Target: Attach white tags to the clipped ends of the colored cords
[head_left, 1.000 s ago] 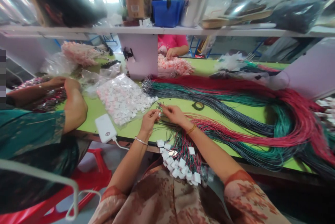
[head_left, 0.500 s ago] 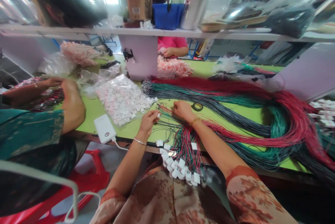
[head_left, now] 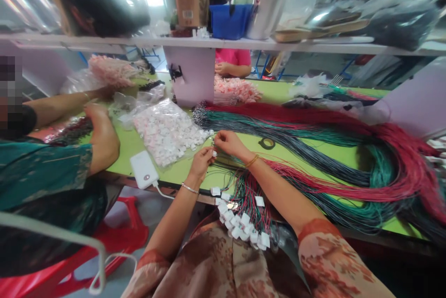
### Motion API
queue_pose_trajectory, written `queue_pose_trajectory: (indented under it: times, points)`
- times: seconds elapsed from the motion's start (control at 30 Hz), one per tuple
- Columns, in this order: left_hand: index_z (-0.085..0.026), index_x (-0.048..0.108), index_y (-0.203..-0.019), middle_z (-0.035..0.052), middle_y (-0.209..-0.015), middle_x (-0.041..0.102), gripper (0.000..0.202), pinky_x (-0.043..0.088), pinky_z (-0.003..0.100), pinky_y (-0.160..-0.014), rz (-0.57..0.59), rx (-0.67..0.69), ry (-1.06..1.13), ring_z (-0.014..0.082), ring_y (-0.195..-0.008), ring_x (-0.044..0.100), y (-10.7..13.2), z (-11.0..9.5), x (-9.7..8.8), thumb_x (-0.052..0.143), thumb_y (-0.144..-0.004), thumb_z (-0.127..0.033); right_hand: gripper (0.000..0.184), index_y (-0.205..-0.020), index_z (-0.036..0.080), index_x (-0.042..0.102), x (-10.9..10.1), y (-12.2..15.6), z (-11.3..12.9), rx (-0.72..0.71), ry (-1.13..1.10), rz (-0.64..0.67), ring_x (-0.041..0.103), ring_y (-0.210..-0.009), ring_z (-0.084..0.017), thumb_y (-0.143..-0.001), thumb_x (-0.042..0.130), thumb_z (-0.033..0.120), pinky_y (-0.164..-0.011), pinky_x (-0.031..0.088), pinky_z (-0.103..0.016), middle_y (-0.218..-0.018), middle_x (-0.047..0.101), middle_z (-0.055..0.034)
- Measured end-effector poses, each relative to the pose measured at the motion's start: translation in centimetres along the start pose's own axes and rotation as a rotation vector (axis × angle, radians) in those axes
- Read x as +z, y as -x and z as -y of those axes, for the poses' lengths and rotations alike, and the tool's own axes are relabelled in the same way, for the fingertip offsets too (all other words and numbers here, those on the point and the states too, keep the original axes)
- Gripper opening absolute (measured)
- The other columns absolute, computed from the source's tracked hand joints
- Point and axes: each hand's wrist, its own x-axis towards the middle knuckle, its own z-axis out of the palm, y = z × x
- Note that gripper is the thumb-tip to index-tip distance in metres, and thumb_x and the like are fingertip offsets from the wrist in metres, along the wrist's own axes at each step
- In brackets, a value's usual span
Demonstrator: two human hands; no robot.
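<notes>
My left hand [head_left: 201, 162] and my right hand [head_left: 228, 143] meet over the green table [head_left: 146, 147], fingertips nearly touching. The left pinches a small white connector [head_left: 213, 152]. The right pinches thin wire ends right beside it. Under my right wrist a bunch of red, green and dark wires with white connectors [head_left: 244, 223] hangs over the table's front edge into my lap. A clear bag of loose white connectors [head_left: 166, 131] lies just left of my hands.
Long bundles of red, green and dark wires [head_left: 331, 149] sweep across the table's right side. A white power bank [head_left: 144, 170] sits by the front edge. A person in teal [head_left: 49, 168] works at my left; another in pink [head_left: 232, 63] sits opposite. A small black ring [head_left: 267, 142] lies nearby.
My right hand has moved left from the wire bunch, bringing wire ends to the connector in my left hand. The neighbour's far arm has reached out across the table.
</notes>
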Motion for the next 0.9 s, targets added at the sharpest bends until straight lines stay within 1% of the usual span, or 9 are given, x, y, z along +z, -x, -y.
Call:
queue_pose_trajectory:
  times: [0.1, 0.23, 0.33, 0.43, 0.53, 0.67, 0.73, 0.8, 0.9]
  points:
    - [-0.015, 0.069, -0.084, 0.0021, -0.077, 0.066, 0.026, 0.041, 0.021, -0.058, 0.000, -0.003, 0.067, 0.0076, -0.061, 0.054, -0.1, 0.2, -0.2, 0.078, -0.068, -0.033, 0.017, -0.066, 0.016, 0.054, 0.0, 1.1, 0.1, -0.009, -0.052, 0.011, 0.041, -0.056, -0.009, -0.075, 0.050, 0.029, -0.055, 0.029, -0.023, -0.060, 0.054, 0.0023]
    - [-0.015, 0.069, -0.087, 0.0038, -0.085, 0.067, 0.025, 0.042, 0.021, -0.059, 0.015, -0.014, 0.121, 0.0078, -0.062, 0.054, -0.3, 0.4, -0.3, 0.077, -0.070, -0.032, 0.023, -0.060, 0.018, 0.047, -0.2, 3.0, -1.1, 0.002, -0.058, 0.018, 0.033, -0.054, -0.008, -0.077, 0.050, 0.033, -0.052, 0.024, -0.023, -0.056, 0.040, 0.0052]
    - [-0.014, 0.069, -0.086, 0.0045, -0.086, 0.068, 0.025, 0.042, 0.021, -0.059, 0.026, -0.034, 0.128, 0.0077, -0.062, 0.054, -0.4, 0.4, -0.4, 0.077, -0.069, -0.031, 0.022, -0.061, 0.018, 0.045, 0.0, 4.0, -1.7, 0.006, -0.098, 0.053, 0.031, -0.054, -0.008, -0.076, 0.051, 0.032, -0.052, 0.024, -0.022, -0.056, 0.036, 0.0059]
    - [-0.014, 0.068, -0.085, 0.0044, -0.085, 0.068, 0.027, 0.043, 0.021, -0.060, 0.031, -0.037, 0.116, 0.0072, -0.062, 0.054, -0.3, 0.3, -0.2, 0.078, -0.068, -0.032, 0.020, -0.061, 0.018, 0.045, 0.3, 4.3, -2.0, 0.031, -0.103, 0.036, 0.032, -0.053, -0.008, -0.074, 0.051, 0.032, -0.052, 0.024, -0.022, -0.056, 0.039, 0.0058]
    - [-0.014, 0.068, -0.084, 0.0035, -0.082, 0.068, 0.032, 0.043, 0.021, -0.059, 0.013, -0.013, 0.069, 0.0074, -0.061, 0.054, -0.1, 0.1, 0.0, 0.080, -0.065, -0.037, 0.019, -0.063, 0.018, 0.048, 0.8, 4.3, -2.0, 0.057, -0.080, -0.004, 0.033, -0.053, -0.008, -0.074, 0.052, 0.032, -0.052, 0.025, -0.022, -0.055, 0.042, 0.0052]
    - [-0.014, 0.071, -0.084, 0.0002, -0.068, 0.063, 0.037, 0.039, 0.021, -0.054, -0.016, 0.076, -0.110, 0.0079, -0.056, 0.050, 0.3, 0.1, 0.4, 0.082, -0.063, -0.043, 0.023, -0.063, 0.018, 0.050, 1.5, 4.6, -1.9, 0.063, -0.018, -0.038, 0.035, -0.053, -0.009, -0.077, 0.054, 0.036, -0.052, 0.025, -0.023, -0.055, 0.046, 0.0041]
    - [-0.014, 0.071, -0.083, -0.0005, -0.065, 0.062, 0.038, 0.039, 0.021, -0.053, -0.018, 0.099, -0.163, 0.0081, -0.055, 0.050, 0.3, 0.1, 0.5, 0.082, -0.062, -0.044, 0.025, -0.066, 0.017, 0.051, 1.6, 4.9, -1.7, 0.040, 0.029, -0.057, 0.038, -0.053, -0.009, -0.080, 0.054, 0.037, -0.052, 0.025, -0.023, -0.056, 0.049, 0.0033]
    - [-0.014, 0.071, -0.083, -0.0004, -0.065, 0.062, 0.040, 0.038, 0.021, -0.053, -0.024, 0.091, -0.153, 0.0082, -0.056, 0.050, 0.3, 0.1, 0.5, 0.082, -0.061, -0.046, 0.023, -0.069, 0.017, 0.053, 1.3, 5.2, -1.5, -0.011, 0.071, -0.070, 0.040, -0.054, -0.010, -0.083, 0.051, 0.035, -0.054, 0.027, -0.023, -0.059, 0.052, 0.0024]
    - [-0.014, 0.071, -0.083, 0.0000, -0.066, 0.062, 0.041, 0.038, 0.021, -0.053, -0.038, 0.073, -0.123, 0.0081, -0.056, 0.051, 0.3, 0.1, 0.5, 0.081, -0.062, -0.047, 0.020, -0.071, 0.018, 0.054, 1.0, 5.4, -1.1, -0.061, 0.095, -0.047, 0.042, -0.055, -0.010, -0.085, 0.049, 0.031, -0.055, 0.027, -0.023, -0.061, 0.053, 0.0017]
